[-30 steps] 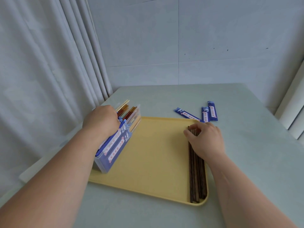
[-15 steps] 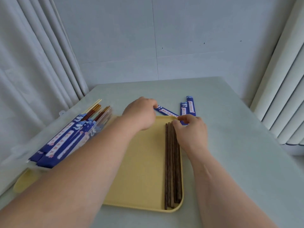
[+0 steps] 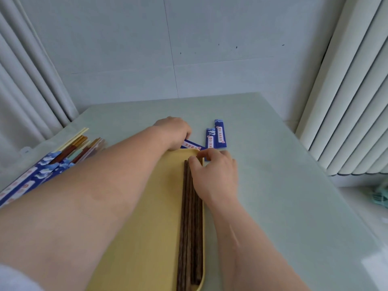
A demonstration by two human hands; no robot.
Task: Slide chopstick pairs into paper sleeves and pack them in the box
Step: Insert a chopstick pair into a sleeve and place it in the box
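Your left hand [image 3: 173, 132] grips a blue paper sleeve [image 3: 192, 145] past the far rim of the yellow tray [image 3: 159, 206], while your right hand [image 3: 215, 177] pinches the far ends of the dark chopsticks [image 3: 189, 217].

I'm working from a single wide-angle camera riding on the person's head. It's facing forward and tilting down, looking lengthwise along the yellow tray [image 3: 163, 206] and the chopsticks [image 3: 189, 227] lying at its right side. It's sitting close: both forearms are filling the lower frame, and the left hand [image 3: 173, 133] and right hand [image 3: 214, 175] are meeting at the tray's far end, where the paper sleeve [image 3: 192, 145] is showing only blurred print. Beyond the tray, the tabletop [image 3: 273, 185] is running to the wall [image 3: 189, 59]. The tray's near end is running off the bottom edge.
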